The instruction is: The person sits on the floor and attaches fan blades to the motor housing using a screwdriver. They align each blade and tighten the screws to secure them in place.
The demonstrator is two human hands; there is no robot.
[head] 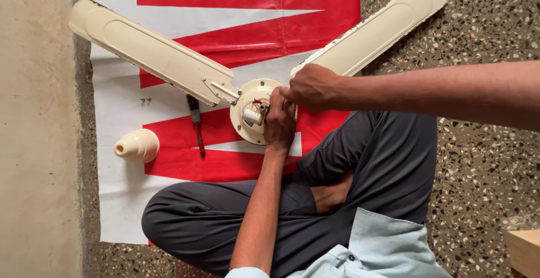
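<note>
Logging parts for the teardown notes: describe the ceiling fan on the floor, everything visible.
The ceiling fan is cream, painted metal by its look, lying on a red and white sheet on a speckled floor. Two long blades show, spreading up-left and up-right from a round motor hub; any third is hidden. The hub's centre is open, showing wires and a small white cylinder. The left hand rests on the hub from below; the right hand grips at its upper right edge.
</note>
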